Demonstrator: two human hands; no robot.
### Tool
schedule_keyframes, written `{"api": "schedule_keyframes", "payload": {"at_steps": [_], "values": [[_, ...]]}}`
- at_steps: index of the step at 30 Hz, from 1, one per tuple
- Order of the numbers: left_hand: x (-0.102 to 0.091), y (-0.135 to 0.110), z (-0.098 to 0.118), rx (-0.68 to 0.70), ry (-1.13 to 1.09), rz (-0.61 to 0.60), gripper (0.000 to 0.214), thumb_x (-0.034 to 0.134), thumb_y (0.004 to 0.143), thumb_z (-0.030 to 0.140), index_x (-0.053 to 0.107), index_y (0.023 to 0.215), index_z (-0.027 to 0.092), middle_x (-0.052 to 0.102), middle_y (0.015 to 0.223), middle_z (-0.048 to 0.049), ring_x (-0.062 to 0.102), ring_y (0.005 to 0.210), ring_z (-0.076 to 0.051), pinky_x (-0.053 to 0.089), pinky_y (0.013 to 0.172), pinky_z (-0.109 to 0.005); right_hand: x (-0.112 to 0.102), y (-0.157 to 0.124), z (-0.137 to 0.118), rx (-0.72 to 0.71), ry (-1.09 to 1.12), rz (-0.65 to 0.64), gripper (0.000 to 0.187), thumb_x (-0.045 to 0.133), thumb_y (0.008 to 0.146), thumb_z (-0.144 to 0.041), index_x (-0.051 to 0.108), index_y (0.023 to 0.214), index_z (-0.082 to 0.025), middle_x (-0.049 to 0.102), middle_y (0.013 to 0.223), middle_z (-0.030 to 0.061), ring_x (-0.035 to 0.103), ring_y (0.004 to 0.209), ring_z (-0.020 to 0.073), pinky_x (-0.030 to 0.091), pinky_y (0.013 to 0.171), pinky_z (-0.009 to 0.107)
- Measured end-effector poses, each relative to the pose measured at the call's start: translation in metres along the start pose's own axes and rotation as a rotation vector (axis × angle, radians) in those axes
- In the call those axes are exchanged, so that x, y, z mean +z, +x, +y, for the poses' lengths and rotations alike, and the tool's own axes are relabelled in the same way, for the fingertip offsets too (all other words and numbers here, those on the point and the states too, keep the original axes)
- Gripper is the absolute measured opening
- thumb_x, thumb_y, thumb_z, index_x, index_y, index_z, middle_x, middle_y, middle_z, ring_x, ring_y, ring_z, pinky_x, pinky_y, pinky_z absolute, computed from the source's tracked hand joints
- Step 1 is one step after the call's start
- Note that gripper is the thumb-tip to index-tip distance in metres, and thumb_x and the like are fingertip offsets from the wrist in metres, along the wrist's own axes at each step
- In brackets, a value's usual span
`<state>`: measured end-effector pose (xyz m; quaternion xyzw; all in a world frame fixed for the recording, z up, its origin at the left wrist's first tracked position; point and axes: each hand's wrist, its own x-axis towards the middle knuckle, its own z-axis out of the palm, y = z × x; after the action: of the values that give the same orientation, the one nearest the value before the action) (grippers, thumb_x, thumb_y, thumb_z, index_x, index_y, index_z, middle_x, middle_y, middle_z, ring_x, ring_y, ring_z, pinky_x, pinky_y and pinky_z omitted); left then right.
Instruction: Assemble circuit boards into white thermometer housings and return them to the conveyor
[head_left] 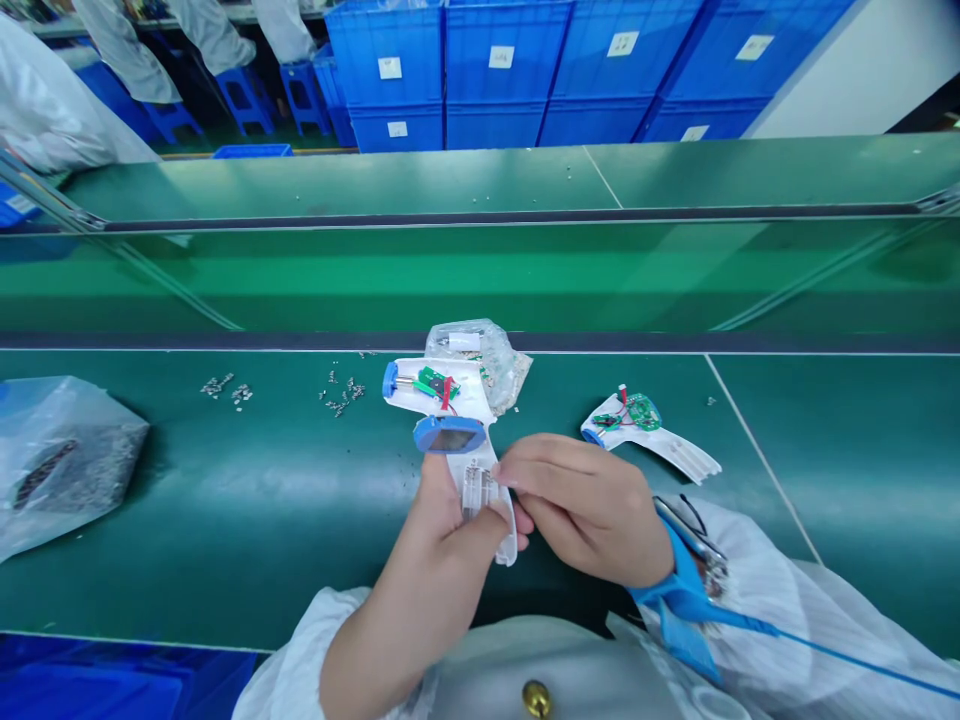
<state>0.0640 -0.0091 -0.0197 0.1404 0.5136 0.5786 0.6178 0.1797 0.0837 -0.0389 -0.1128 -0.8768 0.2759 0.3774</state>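
My left hand [457,545] is closed around the handle of a white gun-shaped plastic housing [474,405], which looks like a handheld thermometer's. The housing has a blue nose, a small green circuit board [435,382] with red wire, and a blue-framed display [450,435] above my left thumb. Metal contacts show in the battery compartment [478,488] in the handle. At that compartment's right edge, the fingertips of my right hand [589,505] are pinched together; anything between them is too small to make out. A blue wrist strap [679,580] circles my right wrist.
A similar white half-housing [675,445] with green boards lies to the right. Behind my hands sits a clear plastic bag [487,350]. Small metal parts [345,397] lie in piles left of centre, and a larger bag [75,470] rests far left. A raised ledge [375,185] runs behind.
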Motion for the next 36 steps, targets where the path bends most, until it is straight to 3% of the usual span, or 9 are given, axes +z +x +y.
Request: {"api": "schedule_keyframes", "payload": {"at_steps": [5, 12, 17, 24, 28, 30, 34, 36], "values": [[-0.004, 0.002, -0.005, 0.032, 0.082, -0.038, 0.021, 0.048, 0.079, 0.004, 0.046, 0.092, 0.021, 0.06, 0.071, 0.006, 0.056, 0.066, -0.008, 0.044, 0.062, -0.021, 0.003, -0.007, 0.0, 0.007, -0.033, 0.024, 0.024, 0.047, 0.079, -0.002, 0.06, 0.094, -0.016, 0.067, 0.079, 0.0073, 0.063, 0.077, 0.0153, 0.055, 0.066, 0.027], [0.004, 0.001, 0.009, -0.038, -0.026, 0.013, 0.016, 0.052, 0.076, 0.009, 0.048, 0.089, 0.018, 0.061, 0.066, 0.004, 0.057, 0.062, -0.008, 0.043, 0.058, -0.021, 0.001, -0.005, -0.001, 0.003, 0.045, 0.043, 0.038, 0.043, 0.076, 0.001, 0.059, 0.104, -0.018, 0.068, 0.088, 0.0077, 0.064, 0.085, 0.0143, 0.056, 0.073, 0.026], [0.005, 0.001, 0.01, -0.065, -0.057, -0.009, 0.019, 0.052, 0.072, 0.008, 0.046, 0.088, 0.018, 0.062, 0.063, 0.004, 0.057, 0.059, -0.009, 0.042, 0.056, -0.021, 0.0, -0.005, -0.001, -0.018, 0.007, 0.027, 0.036, 0.045, 0.076, 0.0, 0.059, 0.104, -0.016, 0.067, 0.086, 0.008, 0.063, 0.082, 0.0148, 0.055, 0.072, 0.026], [0.0, 0.003, 0.003, -0.082, 0.066, -0.086, 0.021, 0.046, 0.077, 0.007, 0.043, 0.093, 0.02, 0.061, 0.071, 0.0042, 0.059, 0.066, -0.01, 0.044, 0.061, -0.025, 0.004, -0.011, -0.004, 0.026, -0.102, -0.021, 0.032, 0.044, 0.078, -0.004, 0.059, 0.103, -0.016, 0.067, 0.086, 0.0094, 0.062, 0.079, 0.0164, 0.055, 0.067, 0.028], [0.0, 0.006, 0.006, -0.162, 0.067, -0.094, 0.024, 0.048, 0.073, 0.007, 0.043, 0.093, 0.019, 0.058, 0.066, 0.0045, 0.057, 0.061, -0.01, 0.044, 0.058, -0.023, -0.003, -0.015, -0.003, 0.085, -0.017, -0.032, 0.034, 0.042, 0.079, -0.003, 0.06, 0.104, -0.018, 0.069, 0.092, 0.0084, 0.064, 0.083, 0.015, 0.054, 0.068, 0.025], [0.001, 0.006, 0.01, -0.191, 0.059, -0.101, 0.026, 0.05, 0.071, 0.009, 0.045, 0.095, 0.018, 0.058, 0.066, 0.0036, 0.057, 0.061, -0.01, 0.044, 0.057, -0.023, -0.01, -0.016, 0.002, 0.183, 0.074, 0.027, 0.032, 0.044, 0.081, -0.002, 0.061, 0.101, -0.019, 0.069, 0.089, 0.0056, 0.065, 0.081, 0.0122, 0.053, 0.069, 0.022], [-0.001, 0.004, 0.014, -0.244, 0.097, -0.167, 0.035, 0.051, 0.074, 0.011, 0.045, 0.108, 0.02, 0.061, 0.07, 0.0026, 0.058, 0.061, -0.011, 0.043, 0.057, -0.023, -0.022, -0.003, 0.022, 0.558, 0.339, 0.261, 0.015, 0.051, 0.086, -0.018, 0.061, 0.097, -0.02, 0.065, 0.08, 0.001, 0.062, 0.069, 0.0101, 0.051, 0.061, 0.02], [-0.003, 0.004, 0.015, -0.25, 0.182, -0.183, 0.037, 0.052, 0.076, 0.013, 0.045, 0.111, 0.021, 0.062, 0.069, 0.0016, 0.058, 0.061, -0.012, 0.043, 0.057, -0.024, -0.027, 0.012, 0.034, 0.702, 0.493, 0.179, 0.019, 0.049, 0.087, -0.027, 0.06, 0.1, -0.018, 0.061, 0.071, -0.0003, 0.058, 0.059, 0.0096, 0.046, 0.051, 0.02]]}}
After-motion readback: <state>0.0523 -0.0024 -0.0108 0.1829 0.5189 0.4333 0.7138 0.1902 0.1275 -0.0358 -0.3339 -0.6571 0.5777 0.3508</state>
